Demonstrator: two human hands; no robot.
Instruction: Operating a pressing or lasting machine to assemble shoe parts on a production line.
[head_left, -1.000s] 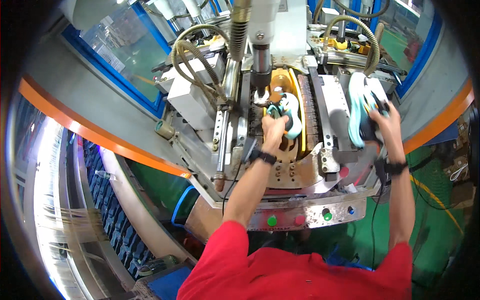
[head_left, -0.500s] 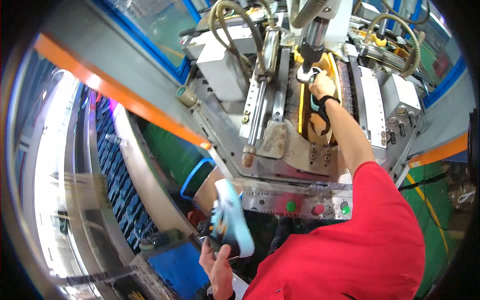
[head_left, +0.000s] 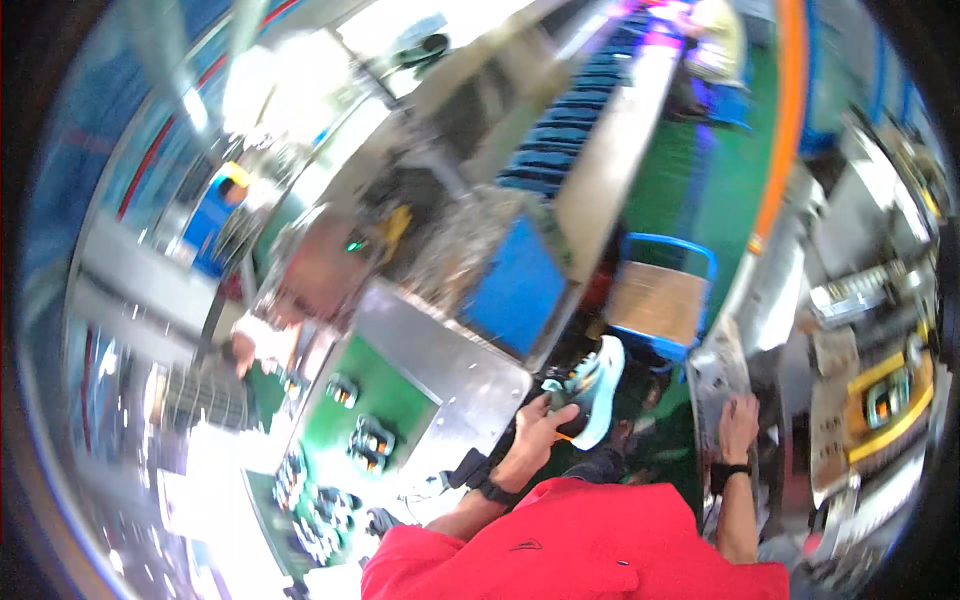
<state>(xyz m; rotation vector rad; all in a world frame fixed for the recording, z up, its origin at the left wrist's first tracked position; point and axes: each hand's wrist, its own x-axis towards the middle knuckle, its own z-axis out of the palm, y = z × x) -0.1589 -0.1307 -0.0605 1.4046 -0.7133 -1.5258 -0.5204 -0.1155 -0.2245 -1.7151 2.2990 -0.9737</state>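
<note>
My left hand [head_left: 540,432] grips a sneaker [head_left: 592,400] by its dark heel end, with the pale blue sole turned to the right. Its toe points up and away from me. Over at the machine's front edge, my right hand [head_left: 738,428] lies palm down on the metal control panel [head_left: 715,375]. Its fingers look extended, somewhat blurred, with nothing seen in them. Another shoe [head_left: 886,402] sits inside the yellow-edged holder [head_left: 862,385] of the machine at the right.
A green-topped metal table [head_left: 405,385] at the left carries several shoes. Beyond it stand a blue-faced box [head_left: 515,285] and a conveyor [head_left: 575,125] with a dark ridged belt. A blue-framed cart [head_left: 655,300] stands ahead. Another person [head_left: 715,45] is at the far end.
The view has swung left, bringing the green-topped table in. My right hand has left the shoe in the machine and come back to the front panel. The left hand still holds its sneaker.
</note>
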